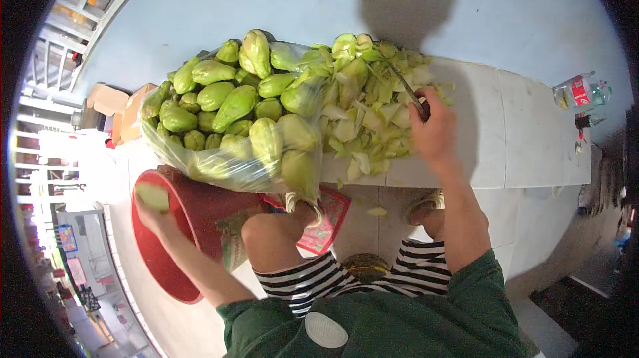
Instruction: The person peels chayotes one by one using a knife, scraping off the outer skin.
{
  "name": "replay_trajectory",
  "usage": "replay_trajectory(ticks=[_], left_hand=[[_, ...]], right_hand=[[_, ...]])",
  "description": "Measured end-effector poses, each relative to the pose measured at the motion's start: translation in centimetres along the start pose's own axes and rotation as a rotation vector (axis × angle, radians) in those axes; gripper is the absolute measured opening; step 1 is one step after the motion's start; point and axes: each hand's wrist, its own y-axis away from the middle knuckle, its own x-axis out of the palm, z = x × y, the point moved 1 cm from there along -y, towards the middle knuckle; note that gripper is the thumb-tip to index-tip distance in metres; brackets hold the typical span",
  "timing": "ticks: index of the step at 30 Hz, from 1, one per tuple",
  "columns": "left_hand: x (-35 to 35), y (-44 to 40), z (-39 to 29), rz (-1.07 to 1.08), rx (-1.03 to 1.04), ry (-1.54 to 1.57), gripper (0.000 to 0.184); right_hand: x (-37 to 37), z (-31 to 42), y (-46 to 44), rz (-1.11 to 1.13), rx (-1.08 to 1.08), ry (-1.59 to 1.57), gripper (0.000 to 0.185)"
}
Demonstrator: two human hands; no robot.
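Note:
Over the mouth of a red bucket at the left, my left hand holds a pale green peeled chayote, slightly blurred. My right hand grips the handle of a long, thin, dark tool that reaches up and left over a pile of green peels and cut pieces. Between my hands, a clear plastic bag full of green chayotes rests on the white tiled ledge. The inside bottom of the bucket is hidden.
A plastic bottle with a red label lies at the ledge's right end, near a small dark bottle. Cardboard boxes stand at the left. A red patterned cloth lies below the ledge. A blue wall rises behind.

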Motion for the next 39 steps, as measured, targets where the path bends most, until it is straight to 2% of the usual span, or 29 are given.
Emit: replay_trajectory(ticks=[2,4,6,12,14,16,18,20,22,24,25,27,28,31,35,39], left_hand=[[-5.0,1.8,0.4,0.023,0.114,-0.405,0.036],[-13.8,-2.2,5.4,0.362,-0.191,-0.675,0.037],[-14.6,1.4,7.3,0.481,-0.328,-0.658,0.033],[-12.2,3.9,6.6,0.541,-0.533,-0.485,0.029],[-6.5,6.5,0.7,0.373,-0.191,-0.742,0.027],[-3.6,5.1,-0.3,0.306,0.069,-0.908,0.029],[0.4,5.2,-0.8,0.383,0.576,-0.792,0.032],[4.3,3.7,0.1,0.497,0.5,-0.746,0.034],[8.5,3.7,-0.1,0.647,0.651,-0.987,0.037],[11.9,1.6,0.5,0.737,0.725,-1.157,0.044],[13.1,0.1,1.4,0.746,0.725,-1.155,0.044],[15.0,-1.9,2.6,0.65,0.859,-1.33,0.052],[15.5,-2.0,2.7,0.652,0.862,-1.326,0.052],[16.5,-3.4,4.4,0.482,0.748,-1.637,0.07],[16.5,-6.8,5.9,0.526,0.696,-1.639,0.076],[17.4,-7.3,4.1,0.643,0.632,-1.655,0.077]], right_hand=[[-0.6,0.0,0.1,0.04,0.057,0.0,0.021],[-0.6,-0.2,0.4,0.04,0.074,0.02,0.02],[-0.8,-0.1,0.6,0.044,0.065,0.004,0.02],[-0.4,-0.2,1.6,0.069,0.061,-0.004,0.024],[0.0,-0.3,1.7,0.059,0.06,-0.024,0.025],[0.3,-0.3,1.7,0.106,0.06,-0.017,0.032],[1.3,-1.0,1.8,0.055,0.003,0.016,0.032],[2.0,-1.5,1.9,0.0,-0.049,0.055,0.033],[2.4,-1.7,2.1,0.012,-0.022,0.046,0.043],[2.1,-1.5,1.9,0.045,-0.005,0.021,0.044],[2.0,-1.5,1.8,0.079,0.011,-0.006,0.046],[2.4,-1.9,1.8,0.048,-0.007,0.021,0.048],[2.6,-2.0,1.7,0.022,-0.029,0.045,0.049],[2.4,-1.8,1.5,0.052,-0.019,0.097,0.052],[2.4,-2.0,0.9,0.121,0.015,0.073,0.054],[2.7,-1.5,0.9,0.114,-0.071,0.08,0.055]])
